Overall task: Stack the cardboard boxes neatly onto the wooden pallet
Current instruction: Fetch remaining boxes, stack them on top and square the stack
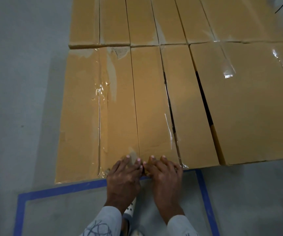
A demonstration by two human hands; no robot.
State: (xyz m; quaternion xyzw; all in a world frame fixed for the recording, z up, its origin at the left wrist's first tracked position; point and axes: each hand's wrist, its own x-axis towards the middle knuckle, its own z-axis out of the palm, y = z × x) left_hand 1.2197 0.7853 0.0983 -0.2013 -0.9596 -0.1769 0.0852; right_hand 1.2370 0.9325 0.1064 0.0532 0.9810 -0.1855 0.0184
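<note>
Your head-worn camera tilts steeply down, close over left hand and right hand at 6 o'clock, cardboard boxes toward 12.

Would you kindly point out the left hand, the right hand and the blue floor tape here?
left hand [122, 174], head view, back of the hand.
right hand [164, 174], head view, back of the hand.
blue floor tape [204, 193], head view, its right-hand strip.

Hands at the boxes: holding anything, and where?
Nothing gripped: left hand and right hand lie flat on the near top edge of the cardboard boxes.
</note>
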